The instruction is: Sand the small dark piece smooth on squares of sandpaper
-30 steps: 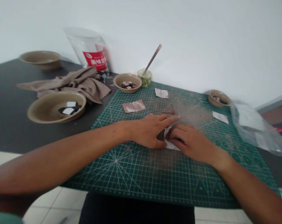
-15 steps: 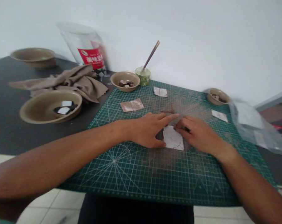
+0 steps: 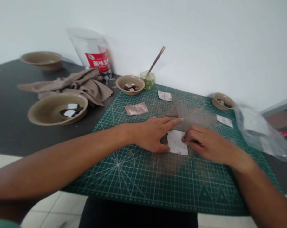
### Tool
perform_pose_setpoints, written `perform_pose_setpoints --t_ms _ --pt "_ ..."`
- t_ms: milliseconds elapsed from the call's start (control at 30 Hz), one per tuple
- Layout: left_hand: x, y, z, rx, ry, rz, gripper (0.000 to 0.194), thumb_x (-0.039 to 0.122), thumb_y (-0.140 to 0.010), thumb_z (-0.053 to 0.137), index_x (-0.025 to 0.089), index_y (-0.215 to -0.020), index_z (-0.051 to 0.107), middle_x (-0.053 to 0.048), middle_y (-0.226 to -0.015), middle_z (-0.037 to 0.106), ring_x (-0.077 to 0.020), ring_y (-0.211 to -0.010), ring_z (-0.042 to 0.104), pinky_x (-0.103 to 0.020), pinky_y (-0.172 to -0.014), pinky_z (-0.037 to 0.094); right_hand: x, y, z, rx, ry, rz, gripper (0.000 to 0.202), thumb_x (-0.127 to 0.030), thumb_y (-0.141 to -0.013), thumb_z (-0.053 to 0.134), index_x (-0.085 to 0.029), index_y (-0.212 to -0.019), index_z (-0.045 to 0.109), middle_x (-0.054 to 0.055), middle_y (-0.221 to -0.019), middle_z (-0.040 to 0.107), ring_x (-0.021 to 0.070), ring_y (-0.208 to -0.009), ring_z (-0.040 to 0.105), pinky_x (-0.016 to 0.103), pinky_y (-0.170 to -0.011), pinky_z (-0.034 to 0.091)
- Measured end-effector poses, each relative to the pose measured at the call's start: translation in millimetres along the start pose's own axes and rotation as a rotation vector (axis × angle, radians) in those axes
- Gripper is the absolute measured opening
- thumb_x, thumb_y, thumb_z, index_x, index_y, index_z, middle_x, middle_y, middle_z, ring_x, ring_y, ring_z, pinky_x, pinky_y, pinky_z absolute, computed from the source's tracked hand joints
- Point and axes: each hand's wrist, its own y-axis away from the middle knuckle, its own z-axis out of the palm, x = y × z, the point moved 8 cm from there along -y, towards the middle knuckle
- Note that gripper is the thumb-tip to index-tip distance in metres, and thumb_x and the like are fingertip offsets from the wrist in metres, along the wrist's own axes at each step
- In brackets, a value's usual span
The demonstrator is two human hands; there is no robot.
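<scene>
Steadiness counts: the left hand (image 3: 151, 134), spread and gripping nothing visible, should brace firmly beside the white square (image 3: 176, 142) on the mat (image 3: 143, 183), while the right hand (image 3: 205, 144), bunched at the square's right edge, should work lightly; whether it pinches anything, I cannot tell. Front bowl (image 3: 42, 109) holds dark and white pieces (image 3: 70, 112); middle bowl (image 3: 120, 84), dark and pale bits (image 3: 131, 87); cup (image 3: 148, 84), a stick (image 3: 156, 59); right bowl (image 3: 227, 97), similar bits (image 3: 222, 102).

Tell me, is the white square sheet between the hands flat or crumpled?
Flat: the white square sheet shows one broad face with fairly straight edges.
</scene>
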Motion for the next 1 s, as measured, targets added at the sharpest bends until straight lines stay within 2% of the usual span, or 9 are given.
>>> perform_pose_setpoints --t_ms 67,167,300,467,533,700,767,900,1000 --pt "0.8 -0.1 0.1 -0.005 0.001 0.006 0.100 0.048 -0.085 0.062 0.022 -0.161 0.002 -0.017 -0.151 0.042 -0.0362 -0.139 0.042 -0.049 -0.109 0.034 -13.8 1.3 4.5 -0.042 -0.062 -0.081 0.013 -0.021 -0.098 0.053 -0.021 -0.095 0.065 0.005 -0.097 0.065 0.0181 -0.084 0.061 0.033 -0.077 0.048" --pt "-0.3 -0.1 0.2 -0.006 -0.001 -0.002 0.099 0.047 -0.085 0.061 0.022 -0.161 0.002 -0.017 -0.155 0.038 -0.0365 -0.140 0.041 -0.049 -0.111 0.032 -22.7 -7.3 5.4 0.027 -0.029 -0.105 0.014 -0.019 -0.098 0.053 -0.020 -0.097 0.067 0.006 -0.099 0.066 0.0196 -0.089 0.061 0.035 -0.082 0.048" --pt "-1.4 -0.1 -0.3 0.005 -0.003 -0.003 0.100 0.047 -0.085 0.062 0.024 -0.161 0.002 -0.017 -0.158 0.034 -0.0371 -0.141 0.039 -0.050 -0.112 0.031 2.3 -10.6 -5.4 0.131 0.044 0.052 0.015 -0.023 -0.100 0.051 -0.019 -0.095 0.064 0.008 -0.096 0.066 0.0212 -0.088 0.061 0.037 -0.081 0.047" --pt "-0.1 -0.2 0.4 0.009 0.002 0.016 0.101 0.048 -0.085 0.063 0.023 -0.161 0.002 -0.017 -0.155 0.038 -0.0370 -0.141 0.040 -0.049 -0.111 0.033 -13.4 -4.3 5.0 -0.021 -0.071 -0.072 0.013 -0.021 -0.099 0.053 -0.020 -0.094 0.064 0.004 -0.096 0.066 0.0178 -0.087 0.061 0.033 -0.081 0.048" --pt "-1.1 -0.3 1.0 0.013 0.000 0.010 0.100 0.048 -0.085 0.062 0.023 -0.161 0.003 -0.017 -0.156 0.036 -0.0370 -0.141 0.039 -0.049 -0.111 0.032 -21.7 -9.5 7.2 0.011 -0.042 -0.099 0.013 -0.020 -0.099 0.052 -0.020 -0.095 0.064 0.005 -0.099 0.066 0.0187 -0.090 0.061 0.034 -0.083 0.047" --pt "-2.8 -0.4 0.9 0.016 -0.005 -0.003 0.100 0.049 -0.085 0.062 0.025 -0.161 0.002 -0.017 -0.157 0.035 -0.0369 -0.141 0.040 -0.050 -0.112 0.030 9.2 -10.4 -7.5 0.143 0.042 0.092 0.014 -0.025 -0.098 0.054 -0.018 -0.089 0.063 0.007 -0.092 0.065 0.0209 -0.086 0.060 0.035 -0.077 0.047" --pt "-2.0 -0.2 0.8 0.005 -0.003 -0.001 0.100 0.049 -0.085 0.062 0.025 -0.161 0.002 -0.016 -0.156 0.036 -0.0370 -0.141 0.040 -0.050 -0.111 0.032 12.1 -3.0 -8.4 0.091 -0.024 0.062 0.012 -0.024 -0.097 0.057 -0.019 -0.089 0.064 0.005 -0.090 0.065 0.0196 -0.084 0.060 0.033 -0.076 0.047" --pt "-0.9 -0.1 0.8 0.006 0.000 0.009 0.100 0.049 -0.085 0.062 0.023 -0.161 0.003 -0.017 -0.156 0.037 -0.0365 -0.140 0.041 -0.049 -0.111 0.033 -12.1 -1.5 4.4 -0.013 -0.192 -0.093 0.010 -0.021 -0.097 0.057 -0.021 -0.092 0.065 0.003 -0.095 0.067 0.0171 -0.089 0.062 0.031 -0.081 0.048" --pt "-2.6 -0.4 1.5 0.019 -0.002 0.000 0.100 0.049 -0.085 0.062 0.024 -0.161 0.002 -0.017 -0.154 0.039 -0.0357 -0.138 0.043 -0.049 -0.111 0.031 -11.5 -13.6 0.6 0.130 -0.058 -0.057 0.012 -0.021 -0.098 0.054 -0.019 -0.094 0.065 0.007 -0.100 0.068 0.0210 -0.095 0.062 0.037 -0.086 0.047"
